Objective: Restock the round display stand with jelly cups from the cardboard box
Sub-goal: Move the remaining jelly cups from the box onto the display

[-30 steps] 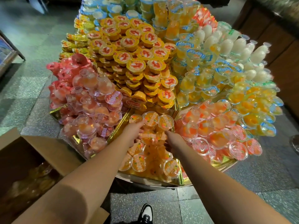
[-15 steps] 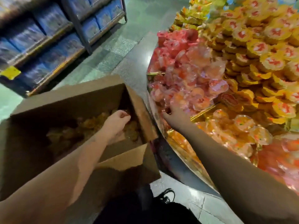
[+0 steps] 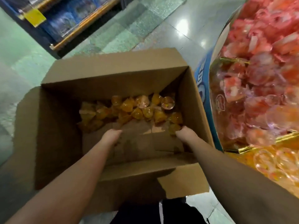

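Observation:
The open cardboard box [image 3: 61, 120] stands on the floor below me, with several orange jelly cups [image 3: 137, 109] heaped along its far side. Both my hands reach down inside it. My left hand [image 3: 111, 135] hangs over the bare box bottom just short of the heap, its fingers pointing down and hidden from me. At the box's right wall, my right hand [image 3: 184, 134] curls its fingers round an orange jelly cup [image 3: 174, 127]. The round display stand [image 3: 199, 81] rises at the right, with pink cups [image 3: 258, 70] above and orange cups [image 3: 275, 160] lower down.
Gold dividers [image 3: 233, 59] separate the stand's sections. A low shelf of blue packs [image 3: 68, 18] runs along the far left across the tiled floor [image 3: 145, 33]. My dark trouser leg and shoe [image 3: 161, 210] are just in front of the box's near flap [image 3: 182, 183].
My right hand has left the stand and gone down into the box beside my left hand. My view has swung from the stand to the box.

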Motion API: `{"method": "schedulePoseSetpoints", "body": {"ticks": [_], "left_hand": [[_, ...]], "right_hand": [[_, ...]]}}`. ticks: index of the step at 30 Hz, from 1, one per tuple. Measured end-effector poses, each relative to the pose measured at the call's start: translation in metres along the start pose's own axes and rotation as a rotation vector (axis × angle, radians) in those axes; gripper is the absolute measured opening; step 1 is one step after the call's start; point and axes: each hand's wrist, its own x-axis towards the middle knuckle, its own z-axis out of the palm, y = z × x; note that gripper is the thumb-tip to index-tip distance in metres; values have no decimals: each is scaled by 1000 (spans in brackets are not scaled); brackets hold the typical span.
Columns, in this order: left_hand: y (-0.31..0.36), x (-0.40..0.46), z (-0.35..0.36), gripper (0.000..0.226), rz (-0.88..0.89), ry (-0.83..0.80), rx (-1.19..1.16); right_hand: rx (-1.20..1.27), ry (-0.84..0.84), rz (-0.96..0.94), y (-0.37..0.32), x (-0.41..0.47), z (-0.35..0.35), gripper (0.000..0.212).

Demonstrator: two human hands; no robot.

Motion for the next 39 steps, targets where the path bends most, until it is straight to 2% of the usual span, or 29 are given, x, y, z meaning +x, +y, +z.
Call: {"method": "schedulePoseSetpoints", "body": {"ticks": [4,7,10,16,21,24,28,33,37,39], "left_hand": [[1,38,6,73,-48,54,-8],[4,63,17,77,58,53,37],[10,85,26,79,121,62,135],[1,124,34,71,256,92,336],[-5,133,36,68,297,135,410],[-1,140,33,72,280,119,496],[-3,144,32,66,312,138,509],[-5,136,29,61,285,247,444],[-3,118,21,56,184,149,140],[-3,106,15,52,122,85,47]], "right_hand": [[241,11,298,-5,44,23,74],[342,63,356,-5,77,40,86],[308,113,333,-6,100,53,90],[-64,200,96,-9,105,72,69],[-428,99,50,-27,102,86,70],[-686,90,44,-35,106,94,61],[-837,80,39,-36,109,99,49],[-775,20,2,-29,106,91,43],[-330,-65,86,-23,93,73,79],[-150,-68,62,-22,81,65,81]]}}
